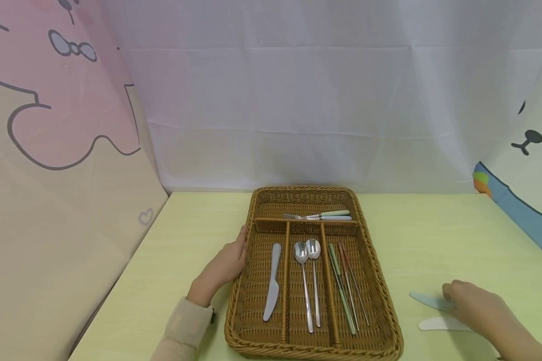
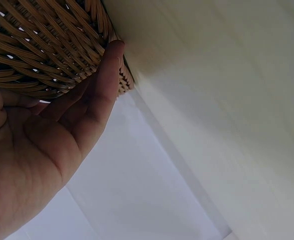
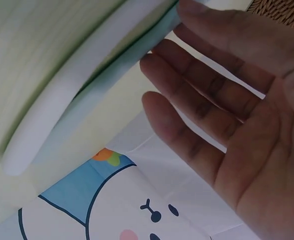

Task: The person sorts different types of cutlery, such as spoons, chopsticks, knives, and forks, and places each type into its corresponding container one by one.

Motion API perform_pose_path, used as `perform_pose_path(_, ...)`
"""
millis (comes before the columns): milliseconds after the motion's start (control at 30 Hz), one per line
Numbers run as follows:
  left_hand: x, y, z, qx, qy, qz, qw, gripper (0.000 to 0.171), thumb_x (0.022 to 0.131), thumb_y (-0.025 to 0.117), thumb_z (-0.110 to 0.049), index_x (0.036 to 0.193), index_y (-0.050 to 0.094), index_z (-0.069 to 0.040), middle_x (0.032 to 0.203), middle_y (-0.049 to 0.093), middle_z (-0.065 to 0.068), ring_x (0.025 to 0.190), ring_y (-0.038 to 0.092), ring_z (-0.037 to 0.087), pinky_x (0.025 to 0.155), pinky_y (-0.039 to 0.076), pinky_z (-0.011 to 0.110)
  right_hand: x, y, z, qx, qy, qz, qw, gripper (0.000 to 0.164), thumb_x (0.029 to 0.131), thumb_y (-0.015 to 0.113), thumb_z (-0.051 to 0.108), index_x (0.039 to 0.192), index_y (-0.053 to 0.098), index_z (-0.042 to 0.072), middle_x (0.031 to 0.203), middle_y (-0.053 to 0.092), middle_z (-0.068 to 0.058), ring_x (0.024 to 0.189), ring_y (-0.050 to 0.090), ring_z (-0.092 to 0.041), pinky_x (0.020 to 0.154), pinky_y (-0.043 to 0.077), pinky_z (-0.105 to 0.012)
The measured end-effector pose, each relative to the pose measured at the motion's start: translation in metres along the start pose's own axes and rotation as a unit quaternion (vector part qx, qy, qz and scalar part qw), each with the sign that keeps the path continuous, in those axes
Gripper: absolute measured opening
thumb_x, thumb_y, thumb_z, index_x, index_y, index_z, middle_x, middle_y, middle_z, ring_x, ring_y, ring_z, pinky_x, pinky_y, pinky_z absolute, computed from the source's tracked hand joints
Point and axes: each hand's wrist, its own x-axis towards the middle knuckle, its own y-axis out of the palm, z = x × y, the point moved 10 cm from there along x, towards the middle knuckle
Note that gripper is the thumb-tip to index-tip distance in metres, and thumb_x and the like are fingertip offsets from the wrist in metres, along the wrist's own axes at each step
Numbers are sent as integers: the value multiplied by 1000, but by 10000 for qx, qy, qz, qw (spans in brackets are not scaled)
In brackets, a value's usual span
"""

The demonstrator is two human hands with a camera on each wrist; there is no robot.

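My left hand (image 1: 228, 260) rests along the outer left wall of a brown woven cutlery basket (image 1: 239, 296), fingers extended against the weave (image 2: 41, 45). Over at the right, my right hand (image 1: 474, 306) pinches a pale green knife (image 1: 426, 299) between thumb and fingertips near the tabletop. The other fingers stay spread, and the hand hides the knife's far end. Beside it lies a white knife (image 3: 61, 95). Inside the basket are a grey knife (image 1: 273, 281) at left, two spoons (image 1: 308, 271) in the middle, chopsticks (image 1: 343, 276) at right and forks (image 1: 325, 215) across the back.
A pale yellow-green table (image 1: 198, 210) carries the basket. White cloth (image 1: 275, 100) hangs behind it. Printed cloth with cartoon animals (image 1: 63, 125) stands along the left side, and similar cloth (image 1: 537, 165) along the right. Dividers (image 1: 285, 286) split the basket into compartments.
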Motion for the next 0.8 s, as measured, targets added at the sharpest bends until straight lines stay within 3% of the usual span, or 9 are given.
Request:
perform_pose_path(333, 0, 0, 0, 33, -8, -17, 10000, 53, 100, 24, -12, 144, -1, 2, 47, 37, -5, 36, 28, 7, 47, 41, 30, 2, -1, -6, 7, 25, -227, 9997, 24, 67, 65, -7, 70, 52, 12, 67, 53, 2, 58, 46, -14, 47, 46, -40)
perform_pose_path(800, 1, 1, 2, -22, 40, -49, 10000, 52, 100, 24, -12, 144, 0, 2, 48, 37, -4, 36, 29, 7, 42, 40, 28, 1, -1, -5, -100, -138, -536, 9984, 37, 63, 70, -6, 67, 41, 16, 65, 42, 6, 57, 37, -13, 44, 39, -34)
